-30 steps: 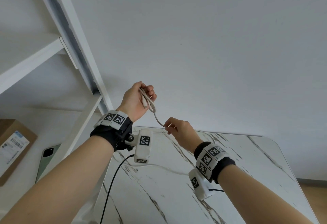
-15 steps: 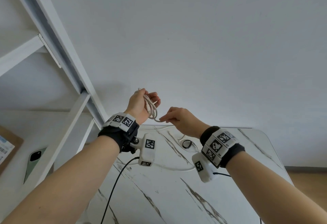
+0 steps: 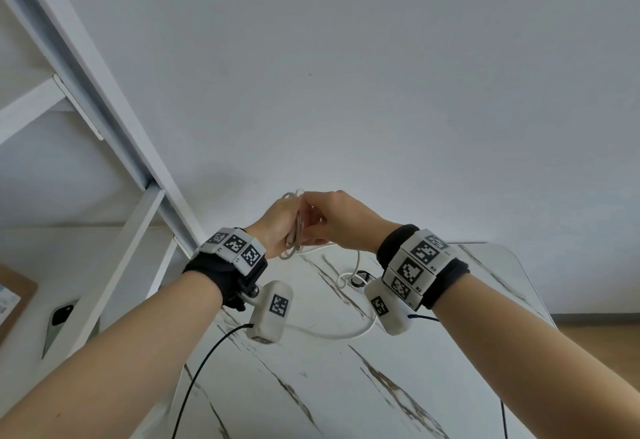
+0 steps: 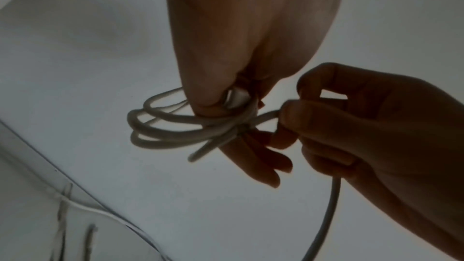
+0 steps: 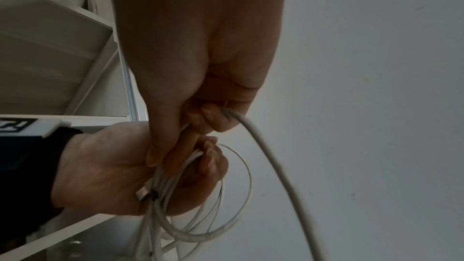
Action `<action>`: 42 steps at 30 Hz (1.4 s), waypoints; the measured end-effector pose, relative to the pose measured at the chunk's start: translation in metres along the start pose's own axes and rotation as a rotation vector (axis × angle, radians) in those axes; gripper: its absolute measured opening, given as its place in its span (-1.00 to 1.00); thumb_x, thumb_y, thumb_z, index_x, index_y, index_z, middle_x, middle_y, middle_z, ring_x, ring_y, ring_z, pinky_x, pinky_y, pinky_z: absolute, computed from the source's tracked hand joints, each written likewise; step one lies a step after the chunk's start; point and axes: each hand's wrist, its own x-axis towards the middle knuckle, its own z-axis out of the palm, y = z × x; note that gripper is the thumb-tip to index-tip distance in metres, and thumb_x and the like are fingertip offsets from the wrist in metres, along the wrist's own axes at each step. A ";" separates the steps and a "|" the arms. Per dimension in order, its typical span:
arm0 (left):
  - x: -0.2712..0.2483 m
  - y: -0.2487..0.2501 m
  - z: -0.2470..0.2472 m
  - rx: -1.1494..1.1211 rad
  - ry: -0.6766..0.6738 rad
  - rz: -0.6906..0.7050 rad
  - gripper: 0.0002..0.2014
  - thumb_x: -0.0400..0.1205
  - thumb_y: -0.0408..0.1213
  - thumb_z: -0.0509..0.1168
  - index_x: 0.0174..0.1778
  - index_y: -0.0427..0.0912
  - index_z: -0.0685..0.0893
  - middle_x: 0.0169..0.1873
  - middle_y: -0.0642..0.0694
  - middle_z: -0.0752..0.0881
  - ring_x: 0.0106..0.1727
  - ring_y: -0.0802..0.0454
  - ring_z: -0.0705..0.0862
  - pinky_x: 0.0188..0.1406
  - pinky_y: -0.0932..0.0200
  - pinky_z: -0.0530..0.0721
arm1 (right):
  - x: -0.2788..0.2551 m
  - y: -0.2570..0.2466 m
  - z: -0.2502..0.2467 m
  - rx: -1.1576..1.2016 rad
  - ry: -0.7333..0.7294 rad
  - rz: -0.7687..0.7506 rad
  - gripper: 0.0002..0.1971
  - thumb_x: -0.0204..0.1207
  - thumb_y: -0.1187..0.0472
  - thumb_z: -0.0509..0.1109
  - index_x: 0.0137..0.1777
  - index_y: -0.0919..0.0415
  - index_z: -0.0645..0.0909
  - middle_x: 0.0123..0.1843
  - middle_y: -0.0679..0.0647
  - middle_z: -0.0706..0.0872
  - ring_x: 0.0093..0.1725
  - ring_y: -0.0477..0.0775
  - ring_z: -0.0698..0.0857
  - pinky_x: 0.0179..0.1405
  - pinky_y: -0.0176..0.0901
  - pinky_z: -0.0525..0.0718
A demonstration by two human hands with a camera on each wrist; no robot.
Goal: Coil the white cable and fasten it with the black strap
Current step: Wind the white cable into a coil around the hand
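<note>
The cable (image 4: 173, 126) is part coiled: a few loops sit bunched in my left hand (image 3: 282, 223), held up above the counter (image 3: 485, 352), with its plug end (image 5: 143, 193) pinned against my palm. The bundle's long axis runs roughly from 12 to 6 o'clock in the head view, loops sticking out both ways. My right hand (image 3: 341, 220) touches the left from 3 o'clock and pinches the free run of cable just beside the bundle; from there the slack drops to the counter and trails in a curve at about 5 o'clock.

I judge I'm mid-coil, laying another loop in. Next I must clamp it with my left hand, then slide my right hand down the slack. The strap (image 3: 360, 279), apparently the dark ring on the counter, lies untouched.
</note>
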 end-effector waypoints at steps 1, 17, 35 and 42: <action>-0.001 -0.001 0.001 0.017 -0.027 -0.042 -0.80 0.64 -0.46 0.06 -0.18 -0.35 0.57 -0.41 -0.30 0.65 -0.46 -0.12 0.67 -0.42 0.07 0.74 | 0.001 0.000 0.000 -0.017 0.013 0.016 -0.77 0.38 0.20 0.49 -0.23 0.08 0.44 -0.42 -0.17 0.51 -0.39 -0.08 0.49 -0.25 -0.01 0.56; -0.017 0.012 -0.021 -0.038 -0.377 -0.278 -0.55 0.65 0.12 0.01 -0.31 -0.18 0.47 -0.81 0.08 0.25 -0.83 0.25 0.18 -0.82 0.40 0.06 | 0.002 0.025 -0.002 0.477 0.198 0.074 -0.96 0.44 0.34 0.50 -0.22 0.31 0.72 -0.27 0.31 0.76 -0.37 -0.01 0.63 -0.31 -0.28 0.64; -0.027 0.033 -0.017 -0.102 -0.404 -0.232 -0.56 0.54 -0.07 0.10 -0.70 -0.03 0.32 -0.87 0.09 0.25 -0.73 0.13 -0.05 -0.85 0.41 -0.02 | 0.009 0.044 0.006 0.563 0.306 0.121 -0.91 0.52 0.37 0.39 -0.09 0.39 0.71 -0.35 0.05 0.73 -0.32 -0.07 0.69 -0.17 -0.32 0.67; -0.027 0.038 -0.002 -0.242 -0.469 -0.151 -0.53 0.57 -0.09 0.07 -0.72 -0.03 0.36 -0.74 0.06 0.02 -0.77 0.14 -0.03 -0.88 0.41 0.01 | 0.008 0.060 0.025 0.461 0.309 0.197 -0.84 0.53 0.39 0.32 -0.12 0.42 0.74 -0.35 0.10 0.69 -0.35 -0.12 0.56 -0.14 -0.15 0.60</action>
